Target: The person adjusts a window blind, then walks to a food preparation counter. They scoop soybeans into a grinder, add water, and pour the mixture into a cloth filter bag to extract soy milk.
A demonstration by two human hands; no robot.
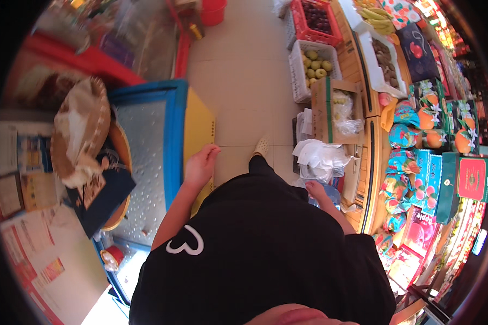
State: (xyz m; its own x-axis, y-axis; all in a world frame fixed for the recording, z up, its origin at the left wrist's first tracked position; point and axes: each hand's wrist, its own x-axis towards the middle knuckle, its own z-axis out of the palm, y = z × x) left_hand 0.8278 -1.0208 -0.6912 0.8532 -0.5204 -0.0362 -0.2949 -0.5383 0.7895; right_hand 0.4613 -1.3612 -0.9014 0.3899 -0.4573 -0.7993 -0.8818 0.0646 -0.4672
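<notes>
My left hand (204, 164) hangs in front of me with its fingers loosely curled together, and nothing shows in it. Beside it is a yellow panel (198, 122) at the side of a blue-framed glass-topped case (140, 118). On the other side, my right hand (315, 190) is half hidden behind my forearm and black clothing. It hangs close to a clear bluish plastic water jug (330, 194); I cannot tell whether they touch. One foot in a cream perforated clog (262, 147) is forward on the tiled floor (244, 81).
At right stand a white crate of green-yellow fruit (317, 69), a red crate of dark fruit (317, 18), a cardboard box (322, 109) and white plastic bags (319, 156). Wooden shelving (373, 162) carries boxed fruit. A woven basket (81, 126) rests on the case; a red bucket (213, 12) stands ahead.
</notes>
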